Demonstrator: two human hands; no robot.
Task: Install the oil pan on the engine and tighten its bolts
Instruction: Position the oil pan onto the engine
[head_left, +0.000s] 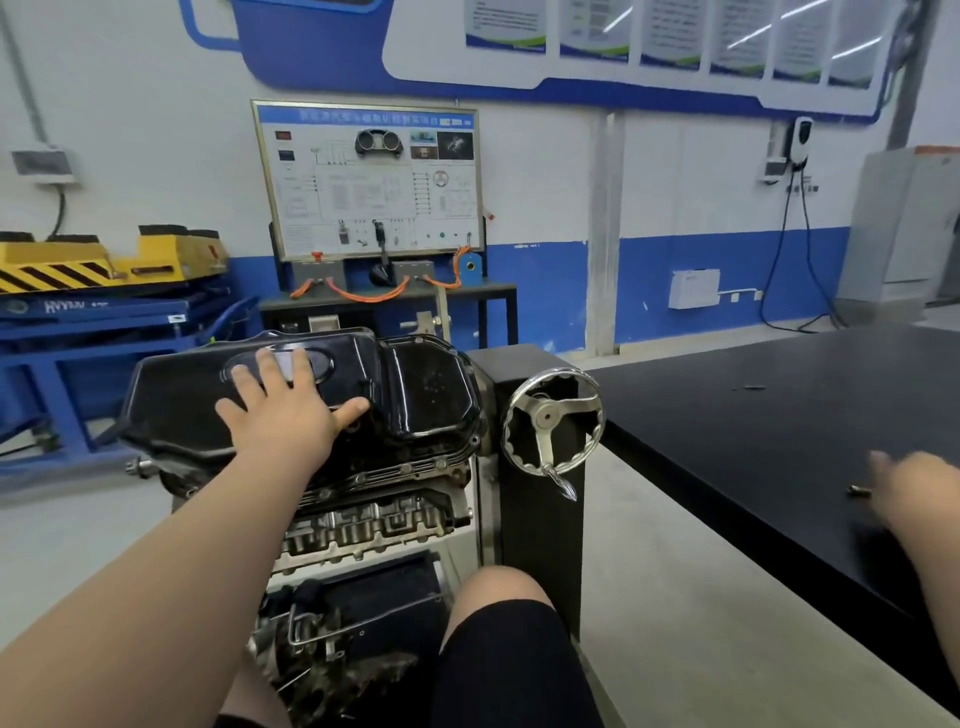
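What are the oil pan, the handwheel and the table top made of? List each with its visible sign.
Oil pan: likely pressed sheet metal, painted gloss black; smooth stamped curves, sharp reflections.
Handwheel: bright polished or chromed metal; mirror-like silver shine on rim and spokes.
Table top: matte black, flat, faint sheen; laminate or coated board, cannot tell.

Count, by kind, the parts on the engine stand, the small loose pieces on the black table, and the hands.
oil pan: 1
engine: 1
handwheel: 1
loose bolts, tiny, far one unsure: 2
hands, left hand and right hand: 2
Total: 7
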